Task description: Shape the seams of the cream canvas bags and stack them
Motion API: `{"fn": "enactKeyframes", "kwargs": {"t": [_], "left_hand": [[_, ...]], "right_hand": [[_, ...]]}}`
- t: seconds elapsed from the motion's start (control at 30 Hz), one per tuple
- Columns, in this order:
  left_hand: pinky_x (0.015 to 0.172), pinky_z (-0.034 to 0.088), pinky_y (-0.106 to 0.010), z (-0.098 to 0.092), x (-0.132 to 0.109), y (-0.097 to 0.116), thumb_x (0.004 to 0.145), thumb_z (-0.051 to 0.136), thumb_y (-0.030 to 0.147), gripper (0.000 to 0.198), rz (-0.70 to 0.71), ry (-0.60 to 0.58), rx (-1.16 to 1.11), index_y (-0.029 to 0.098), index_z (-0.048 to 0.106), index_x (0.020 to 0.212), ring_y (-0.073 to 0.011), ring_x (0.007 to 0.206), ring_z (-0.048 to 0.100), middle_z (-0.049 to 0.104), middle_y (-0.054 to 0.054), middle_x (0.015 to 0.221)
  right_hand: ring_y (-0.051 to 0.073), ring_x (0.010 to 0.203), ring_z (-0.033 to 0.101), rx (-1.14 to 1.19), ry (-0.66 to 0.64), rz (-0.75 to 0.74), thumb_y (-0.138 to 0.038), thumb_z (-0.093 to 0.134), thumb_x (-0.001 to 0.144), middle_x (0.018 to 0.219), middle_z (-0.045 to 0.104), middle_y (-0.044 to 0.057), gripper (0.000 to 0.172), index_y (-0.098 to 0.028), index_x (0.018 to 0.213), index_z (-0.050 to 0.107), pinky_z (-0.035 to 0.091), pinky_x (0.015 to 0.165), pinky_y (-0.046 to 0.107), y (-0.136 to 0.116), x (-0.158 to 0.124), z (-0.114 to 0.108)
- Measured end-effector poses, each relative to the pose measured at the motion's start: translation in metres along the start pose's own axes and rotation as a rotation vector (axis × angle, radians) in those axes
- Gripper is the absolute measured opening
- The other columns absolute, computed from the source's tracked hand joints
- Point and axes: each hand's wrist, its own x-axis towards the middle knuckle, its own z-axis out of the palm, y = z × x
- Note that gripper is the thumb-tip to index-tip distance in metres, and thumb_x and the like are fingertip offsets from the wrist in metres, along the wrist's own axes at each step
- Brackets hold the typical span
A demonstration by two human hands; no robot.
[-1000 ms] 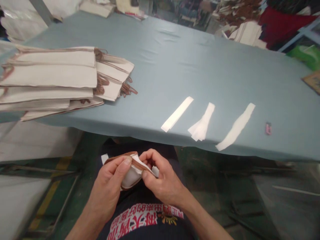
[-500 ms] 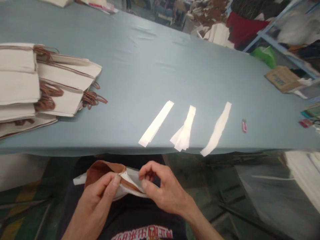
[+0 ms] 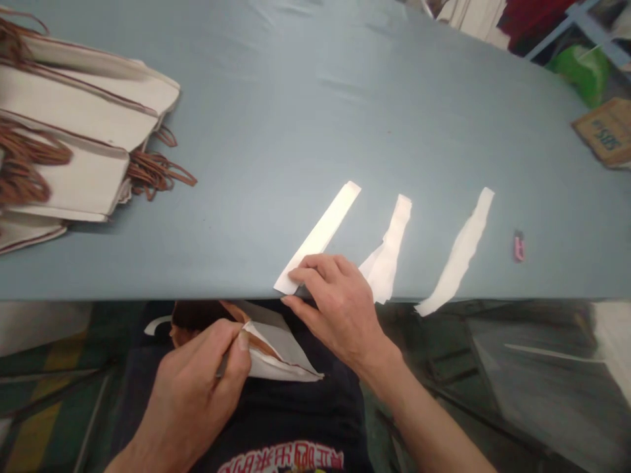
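My left hand (image 3: 204, 378) pinches the edge of a white and brown fabric piece (image 3: 283, 355) over my lap, below the table edge. The piece has a brown inside and a dark seam line. At the table's front edge, my right hand (image 3: 335, 295) is over the lower end of the leftmost white strip stack (image 3: 328, 220), fingertips on it and thumb apart below the edge. A second bundle of white strips (image 3: 394, 243) lies just right of that hand, and a third white strip (image 3: 461, 256) lies further right.
Cream bags with brown cords (image 3: 93, 98) are piled at the left of the blue-green table (image 3: 256, 131). A small pink tool (image 3: 518, 246) lies at the right. A cardboard box (image 3: 606, 131) and a green item (image 3: 584, 72) are at the far right.
My right hand has left the fabric piece and moved up to the leftmost strip stack. My left hand still holds the fabric. The view has shifted, with the table contents appearing closer.
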Motion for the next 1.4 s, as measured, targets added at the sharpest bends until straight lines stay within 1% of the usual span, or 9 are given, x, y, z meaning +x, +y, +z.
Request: {"fn": "enactKeyframes", "kwargs": {"t": [0.13, 0.3, 0.5, 0.7, 0.8, 0.97, 1.1, 1.23, 1.4], "left_hand": [[0.068, 0.047, -0.03, -0.002, -0.001, -0.001, 0.112, 0.044, 0.019, 0.024, 0.066, 0.04, 0.077, 0.025, 0.058, 0.093, -0.016, 0.066, 0.067, 0.066, 0.003, 0.078], [0.079, 0.053, -0.029, -0.01, 0.004, 0.0, 0.11, 0.046, 0.019, 0.017, 0.106, 0.084, 0.158, 0.024, 0.059, 0.101, -0.0184, 0.087, 0.071, 0.069, -0.004, 0.107], [0.094, 0.058, -0.035, -0.011, 0.017, 0.007, 0.111, 0.039, 0.02, 0.03, 0.217, 0.09, 0.115, 0.021, 0.066, 0.1, -0.024, 0.109, 0.079, 0.074, -0.011, 0.139], [0.071, 0.064, -0.033, 0.003, 0.05, 0.018, 0.109, 0.04, 0.015, 0.038, 0.374, -0.034, 0.22, 0.018, 0.07, 0.087, -0.0241, 0.094, 0.084, 0.079, -0.017, 0.141], [0.073, 0.066, -0.035, 0.011, 0.063, 0.015, 0.107, 0.043, 0.013, 0.034, 0.385, -0.092, 0.271, 0.018, 0.071, 0.089, -0.0255, 0.096, 0.085, 0.079, -0.017, 0.141], [0.064, 0.064, -0.031, 0.019, 0.066, 0.01, 0.103, 0.044, 0.005, 0.036, 0.475, -0.003, 0.348, 0.018, 0.072, 0.087, -0.0244, 0.093, 0.085, 0.084, -0.017, 0.13], [0.052, 0.059, -0.028, 0.025, 0.06, 0.005, 0.101, 0.041, 0.001, 0.041, 0.519, 0.042, 0.449, 0.019, 0.075, 0.086, -0.0208, 0.081, 0.085, 0.084, -0.015, 0.13], [0.048, 0.057, -0.024, 0.031, 0.056, 0.003, 0.104, 0.038, 0.0, 0.047, 0.571, 0.059, 0.536, 0.02, 0.076, 0.084, -0.0203, 0.097, 0.087, 0.087, -0.012, 0.122], [0.058, 0.065, -0.025, 0.03, 0.057, 0.006, 0.101, 0.029, -0.01, 0.061, 0.658, 0.131, 0.591, 0.02, 0.077, 0.078, -0.0235, 0.12, 0.083, 0.087, -0.009, 0.099]], "right_hand": [[0.027, 0.098, 0.065, 0.049, 0.008, 0.024, -0.024, 0.062, 0.11, 0.112, 0.08, 0.009, 0.018, -0.022, 0.103, 0.078, 0.05, 0.088, 0.042, 0.002, 0.001, -0.004], [0.023, 0.095, 0.069, 0.209, 0.04, 0.092, -0.02, 0.057, 0.11, 0.105, 0.082, 0.008, 0.025, -0.02, 0.091, 0.074, 0.049, 0.09, 0.039, 0.003, 0.006, -0.008], [0.019, 0.075, 0.063, 0.3, 0.034, 0.285, -0.029, 0.054, 0.107, 0.08, 0.073, 0.002, 0.026, -0.022, 0.087, 0.069, 0.041, 0.073, 0.033, 0.008, 0.015, -0.014], [0.018, 0.069, 0.056, 0.379, 0.011, 0.432, -0.036, 0.054, 0.104, 0.073, 0.063, -0.001, 0.026, -0.022, 0.085, 0.065, 0.035, 0.069, 0.031, 0.009, 0.024, -0.015], [0.017, 0.065, 0.051, 0.392, 0.015, 0.467, -0.032, 0.057, 0.102, 0.068, 0.057, -0.003, 0.026, -0.023, 0.078, 0.061, 0.032, 0.068, 0.031, 0.01, 0.031, -0.014], [0.016, 0.064, 0.052, 0.484, 0.044, 0.499, -0.029, 0.06, 0.098, 0.064, 0.056, -0.004, 0.027, -0.023, 0.072, 0.058, 0.033, 0.064, 0.029, 0.018, 0.043, -0.023], [0.016, 0.066, 0.057, 0.582, 0.163, 0.526, -0.03, 0.061, 0.097, 0.066, 0.063, -0.003, 0.025, -0.023, 0.073, 0.059, 0.04, 0.064, 0.027, 0.041, 0.063, -0.044], [0.017, 0.072, 0.064, 0.719, 0.319, 0.615, -0.029, 0.047, 0.103, 0.075, 0.071, 0.001, 0.028, -0.023, 0.079, 0.06, 0.049, 0.063, 0.026, 0.085, 0.104, -0.062], [0.015, 0.066, 0.066, 0.788, 0.484, 0.755, -0.03, 0.04, 0.114, 0.075, 0.069, 0.002, 0.039, -0.019, 0.083, 0.062, 0.055, 0.06, 0.026, 0.152, 0.166, -0.058]]}}
